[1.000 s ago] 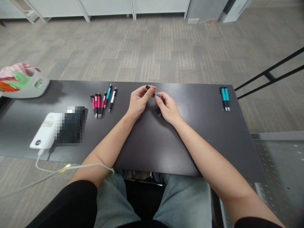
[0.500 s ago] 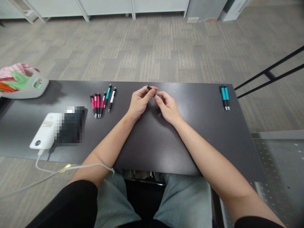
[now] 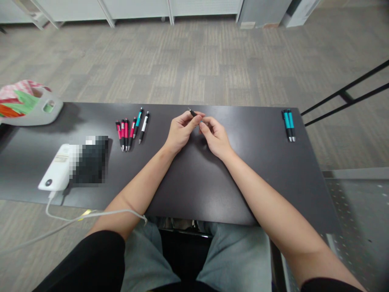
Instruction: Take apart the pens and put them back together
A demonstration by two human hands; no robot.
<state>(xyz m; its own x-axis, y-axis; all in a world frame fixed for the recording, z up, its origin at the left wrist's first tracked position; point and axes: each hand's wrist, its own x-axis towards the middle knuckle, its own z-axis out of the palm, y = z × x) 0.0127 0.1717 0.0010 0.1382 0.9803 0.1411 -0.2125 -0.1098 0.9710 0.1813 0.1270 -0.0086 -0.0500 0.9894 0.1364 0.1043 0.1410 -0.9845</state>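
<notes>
Near the far edge of the dark table, both hands meet around a pen. Its black end pokes out above the fingers toward the far left, and a sliver of teal shows between the hands. My left hand pinches the black section between thumb and fingers. My right hand is closed on the teal end, most of which the fingers hide. To the left of my left hand lie several pink pens, a teal pen and a white pen. Two teal pens lie side by side far to the right.
On the table's left are a white power bank with a cable crossing my left forearm, and a blurred-out dark object. A white basket with colourful contents stands at the far left corner. Black bars rise beyond the right edge.
Both hands have shifted very slightly, keeping the same grip on the pen. The other pens lie as before.
</notes>
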